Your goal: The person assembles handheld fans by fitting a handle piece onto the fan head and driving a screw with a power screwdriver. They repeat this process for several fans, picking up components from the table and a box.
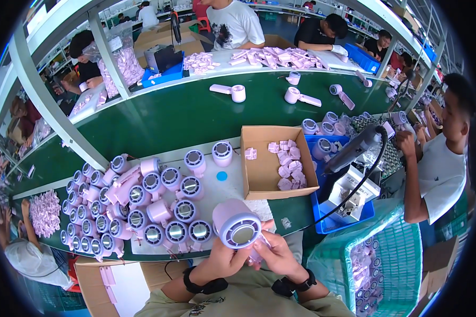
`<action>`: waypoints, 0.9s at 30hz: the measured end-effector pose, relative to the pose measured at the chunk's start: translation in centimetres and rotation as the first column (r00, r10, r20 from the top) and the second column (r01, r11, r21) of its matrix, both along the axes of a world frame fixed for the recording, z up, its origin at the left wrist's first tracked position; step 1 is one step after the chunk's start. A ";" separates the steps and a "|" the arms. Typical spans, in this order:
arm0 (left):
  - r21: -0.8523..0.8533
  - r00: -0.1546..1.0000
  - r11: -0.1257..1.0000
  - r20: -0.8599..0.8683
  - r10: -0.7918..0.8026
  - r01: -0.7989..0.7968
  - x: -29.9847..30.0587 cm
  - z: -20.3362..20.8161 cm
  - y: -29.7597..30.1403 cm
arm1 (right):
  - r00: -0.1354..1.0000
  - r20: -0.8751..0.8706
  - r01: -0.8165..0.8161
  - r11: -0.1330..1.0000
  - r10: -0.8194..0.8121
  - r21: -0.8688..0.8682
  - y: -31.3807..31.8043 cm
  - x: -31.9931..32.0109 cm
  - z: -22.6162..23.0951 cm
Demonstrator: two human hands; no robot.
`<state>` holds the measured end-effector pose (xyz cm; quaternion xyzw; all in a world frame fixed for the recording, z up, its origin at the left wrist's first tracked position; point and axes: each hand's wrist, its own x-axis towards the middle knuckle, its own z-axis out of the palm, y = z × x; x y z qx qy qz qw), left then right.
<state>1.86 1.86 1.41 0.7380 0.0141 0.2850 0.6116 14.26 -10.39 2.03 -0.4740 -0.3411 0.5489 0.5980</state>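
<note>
In front of my chest is a lilac drum-shaped appliance body, like a small fan or hair dryer. Its end shows a dark ring around a shiny disc. My left hand closes around its lower left side. The fingers of my right hand grip a narrow lilac part beneath the drum, partly hidden by both hands. Many similar drum bodies crowd the bench to the left, most with their discs facing me. One more body stands apart, beyond a blue round spot.
An open cardboard box holds small lilac pieces. To its right, a blue tray carries a metal fixture under a grey cylindrical tool. A green lined basket stands lower right. Lilac units lie on the green belt; co-workers sit around.
</note>
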 end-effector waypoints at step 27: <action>-0.646 0.926 0.762 -0.265 -0.269 0.037 0.5 1.2 -3.8 | -0.080 0.007 0.652 -0.048 -0.997 0.757 -5.2 13.0 5.9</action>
